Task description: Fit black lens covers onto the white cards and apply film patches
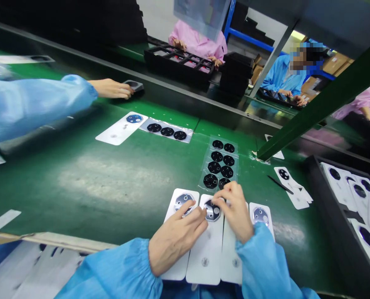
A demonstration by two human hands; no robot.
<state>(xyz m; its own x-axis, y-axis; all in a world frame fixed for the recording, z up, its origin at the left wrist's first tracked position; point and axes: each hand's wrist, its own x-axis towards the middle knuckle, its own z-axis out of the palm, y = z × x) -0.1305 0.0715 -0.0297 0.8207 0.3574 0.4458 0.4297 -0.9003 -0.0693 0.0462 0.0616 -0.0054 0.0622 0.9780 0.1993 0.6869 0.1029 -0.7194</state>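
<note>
White phone back covers stand side by side at the table's near edge, each with an eight-sided camera area at its top. On the second white cover, a black octagonal sticker partly covers this area. My right hand pinches at the sticker's upper right edge with thumb and index finger. Fingers apart, my left hand rests over the first cover, its fingertips at the left side of the sticker. Just beyond lies a clear sheet with several black stickers. My right forearm partly hides the fourth cover.
A co-worker's hand touches a small grey object at upper left. Nearby lie another white cover and a strip of black stickers. At right are black tweezers, a black tray of covers, and a green post.
</note>
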